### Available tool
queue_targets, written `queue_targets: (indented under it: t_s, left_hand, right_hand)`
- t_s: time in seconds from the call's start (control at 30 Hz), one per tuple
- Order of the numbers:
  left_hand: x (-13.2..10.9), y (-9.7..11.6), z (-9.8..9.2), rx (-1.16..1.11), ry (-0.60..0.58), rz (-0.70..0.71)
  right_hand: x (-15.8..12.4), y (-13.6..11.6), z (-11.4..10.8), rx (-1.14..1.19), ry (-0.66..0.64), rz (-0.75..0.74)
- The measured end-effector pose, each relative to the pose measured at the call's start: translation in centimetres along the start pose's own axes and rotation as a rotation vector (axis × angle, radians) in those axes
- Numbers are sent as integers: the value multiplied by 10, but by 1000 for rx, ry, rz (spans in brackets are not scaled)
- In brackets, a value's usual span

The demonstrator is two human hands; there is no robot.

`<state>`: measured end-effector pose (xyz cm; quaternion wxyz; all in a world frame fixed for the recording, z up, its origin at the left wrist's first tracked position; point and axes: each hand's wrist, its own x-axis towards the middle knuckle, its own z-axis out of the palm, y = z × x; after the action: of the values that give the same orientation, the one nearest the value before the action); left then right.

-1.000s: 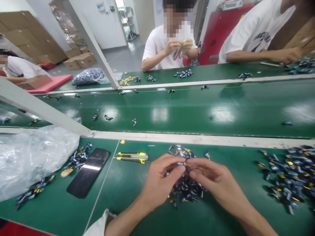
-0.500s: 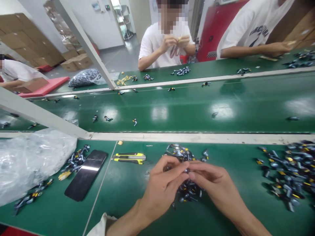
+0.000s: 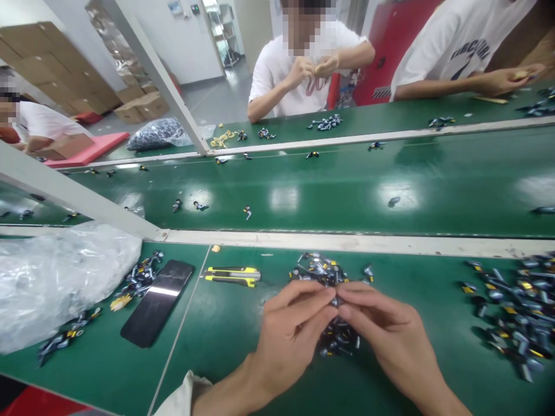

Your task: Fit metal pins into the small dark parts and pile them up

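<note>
My left hand [image 3: 292, 332] and my right hand [image 3: 385, 332] meet above the green table [image 3: 234, 323], fingertips pinched together. Between them is a small dark metallic part [image 3: 336, 300], mostly covered by the fingers, so its exact kind does not show. Both hands are closed on it. Just beneath and behind them lies a pile of small dark and silver parts with yellow bits [image 3: 318, 266]. Left of my left hand rests a yellow and black utility knife [image 3: 232, 276]. A larger heap of similar parts [image 3: 515, 312] spreads out at the right.
A black phone [image 3: 158, 303], more small parts [image 3: 141, 274] and a clear plastic bag [image 3: 65, 283] lie at the left. Beyond a white rail [image 3: 347, 243] runs a green conveyor belt [image 3: 329, 196] carrying scattered parts. Co-workers [image 3: 273, 75] sit across it, handling small pieces.
My hands stay together on the small part, with slight finger shifts. The view has shifted a little, and the belt parts sit slightly further right in the picture. A co-worker's elbow has risen.
</note>
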<state>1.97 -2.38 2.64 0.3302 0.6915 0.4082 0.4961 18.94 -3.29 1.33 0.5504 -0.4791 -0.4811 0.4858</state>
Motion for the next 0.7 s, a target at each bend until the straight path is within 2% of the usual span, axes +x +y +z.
queue_targets:
  t_s: [0.13,0.3,0.37,0.53,0.7]
  left_hand:
    - [1,5,-1,-63,29,-70]
    - [2,6,-2,-93,-34,-187]
    - [2,6,-2,-80,-31,-172]
    - [2,6,3,1,69,-59]
    - [0,3,2,-43,-30,-91]
  right_hand:
    - [-2,-4,0,-51,10,-52]
    - [-1,-8,2,11,-16,70]
    - [-2,-9,4,38,-31,88]
    - [-5,-6,11,22,13,73]
    - [-4,-5,12,-45,84,66]
